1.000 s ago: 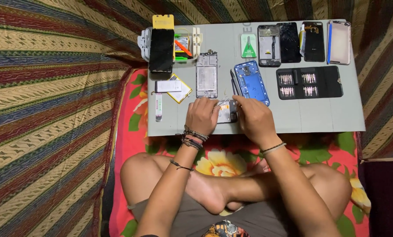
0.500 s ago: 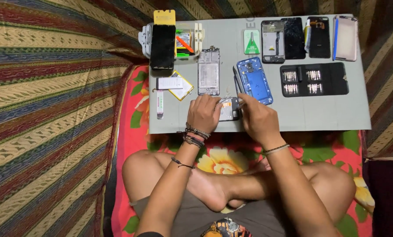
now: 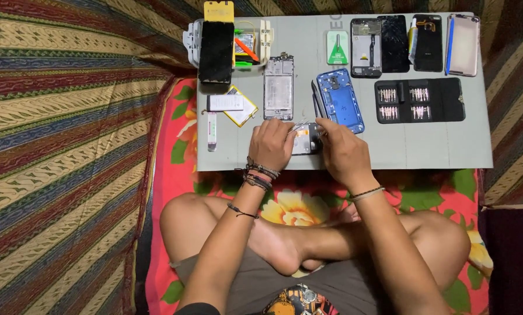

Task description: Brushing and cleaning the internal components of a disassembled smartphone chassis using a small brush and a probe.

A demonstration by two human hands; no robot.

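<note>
My left hand [image 3: 271, 144] and my right hand [image 3: 342, 153] meet over a small phone part [image 3: 306, 139] lying on the grey work mat [image 3: 390, 146]. Both hands grip it from either side, and the fingers hide most of it. A thin metal tool, seemingly tweezers, sticks out above the left fingers. Just beyond the hands lie a bare silver phone frame [image 3: 278, 87] and a blue phone housing [image 3: 340, 100].
A black screwdriver bit case [image 3: 419, 100] lies open to the right. Several phone panels [image 3: 416, 44] line the mat's far edge. A black screen [image 3: 216, 51], a battery [image 3: 236, 105] and a small tube [image 3: 212, 132] lie at left. My crossed legs rest on floral cloth.
The view has shifted slightly, so the mat sits a little further right. Both hands stay on the small part, with only small finger movements.
</note>
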